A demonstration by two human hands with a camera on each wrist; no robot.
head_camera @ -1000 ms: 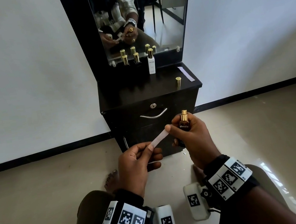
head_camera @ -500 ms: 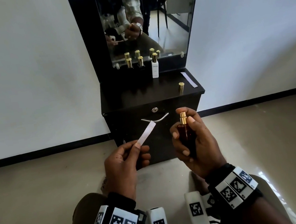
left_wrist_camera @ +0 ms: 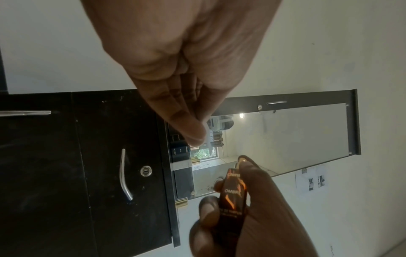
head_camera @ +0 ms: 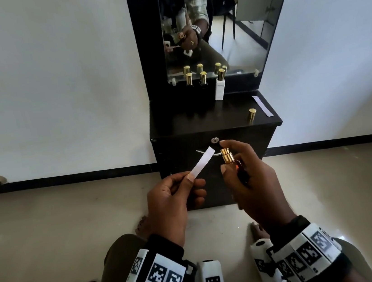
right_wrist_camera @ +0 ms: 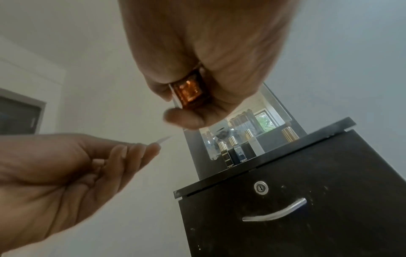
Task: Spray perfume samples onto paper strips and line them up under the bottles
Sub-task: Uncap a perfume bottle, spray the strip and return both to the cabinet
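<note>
The left hand point(head_camera: 173, 197) pinches the near end of a white paper strip point(head_camera: 203, 164) between thumb and fingertips; the right hand point(head_camera: 251, 179) is wrapped round an amber perfume bottle point(left_wrist_camera: 232, 194), index finger resting on top of its gold sprayer point(head_camera: 226, 156). Both grips are therefore pressed onto their objects, held in the air in front of the dark desk point(head_camera: 201, 120), well below the row of capped bottles point(head_camera: 202, 78) standing at the mirror point(head_camera: 236, 27). The strip's long axis runs diagonally in the head view, from the pinch at lower left up and away to a free end at upper right, which lies just beside the sprayer. The bottle's long axis stands near upright, tilted slightly, sprayer uppermost. Which way the nozzle opening faces cannot be read from any view. Risks noted: if the nozzle is not turned toward the strip, the mist would miss the paper or land on the fingers. The strip is held at one end only, so a burst at this close range could bend the free end aside. The loose gold cap point(head_camera: 252, 115) stands near the front edge of the desk and could be knocked off when the bottle is set back. A spare strip point(head_camera: 262, 106) lies near the right edge, likewise exposed.
</note>
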